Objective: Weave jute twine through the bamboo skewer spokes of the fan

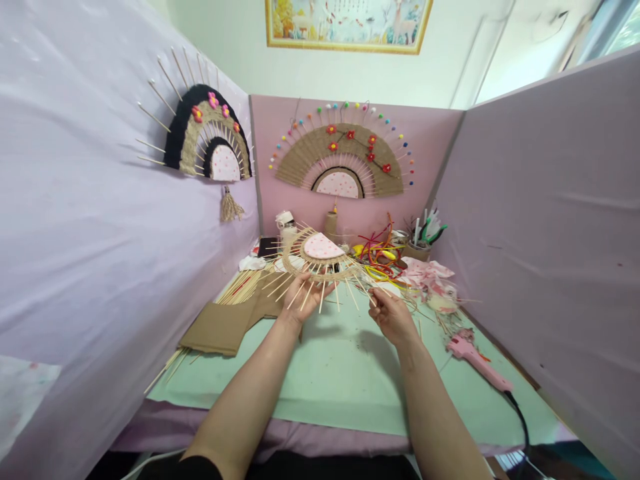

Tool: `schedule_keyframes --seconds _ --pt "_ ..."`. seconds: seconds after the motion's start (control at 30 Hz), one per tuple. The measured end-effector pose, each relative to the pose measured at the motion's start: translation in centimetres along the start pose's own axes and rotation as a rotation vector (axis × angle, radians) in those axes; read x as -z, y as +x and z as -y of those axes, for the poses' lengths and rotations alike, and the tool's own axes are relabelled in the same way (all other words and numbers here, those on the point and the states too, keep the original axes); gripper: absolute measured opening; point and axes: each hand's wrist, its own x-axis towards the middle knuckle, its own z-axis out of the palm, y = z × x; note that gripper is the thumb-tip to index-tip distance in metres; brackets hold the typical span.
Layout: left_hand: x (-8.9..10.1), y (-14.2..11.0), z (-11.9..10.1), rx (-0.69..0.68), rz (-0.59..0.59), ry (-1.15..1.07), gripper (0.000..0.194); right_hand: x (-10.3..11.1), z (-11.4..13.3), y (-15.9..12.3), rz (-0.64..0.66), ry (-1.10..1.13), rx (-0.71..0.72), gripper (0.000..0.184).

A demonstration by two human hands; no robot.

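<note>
Above the middle of the table I see a woven fan (323, 247) held up, with a pale pink dotted half-round centre, a band of tan twine around it and thin wooden sticks pointing outward. My left hand (304, 293) grips the fan from below, its fingers partly hidden behind the sticks and weave. At the fan's right side my right hand (390, 312) is closed, thumb and fingers pinched together by the twine (361, 275) and stick ends. What exactly sits in that pinch is too small to make out.
Brown cardboard (220, 327) and thin sticks (245, 288) lie on the left. A pink glue gun (477, 363) with a black cord rests on the right. Coloured pipe cleaners (383, 250) and a tool cup (417, 250) stand behind. Finished fans (345, 150) hang on the partitions.
</note>
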Motion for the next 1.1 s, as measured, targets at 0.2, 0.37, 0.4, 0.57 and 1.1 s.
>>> schedule_keyframes --seconds 0.2,0.37,0.4,0.57,1.1 --pt "-0.13 0.17 -0.12 -0.073 -0.066 0.019 0.028 -0.11 0.11 -0.18 -0.01 0.026 -0.035 0.023" --pt "0.04 0.48 -0.17 -0.141 -0.102 -0.017 0.024 -0.18 0.04 -0.29 0.002 0.016 -0.04 0.023" --pt "0.05 0.52 -0.18 -0.15 -0.111 -0.023 0.026 -0.18 0.04 -0.31 0.007 0.015 -0.038 0.023" --pt "-0.1 0.55 -0.06 -0.163 -0.15 -0.036 0.029 -0.27 0.19 -0.48 0.024 0.027 -0.016 0.021" --pt "-0.23 0.48 0.12 -0.156 -0.128 0.023 0.014 0.15 0.06 0.17 -0.084 0.093 0.062 0.021"
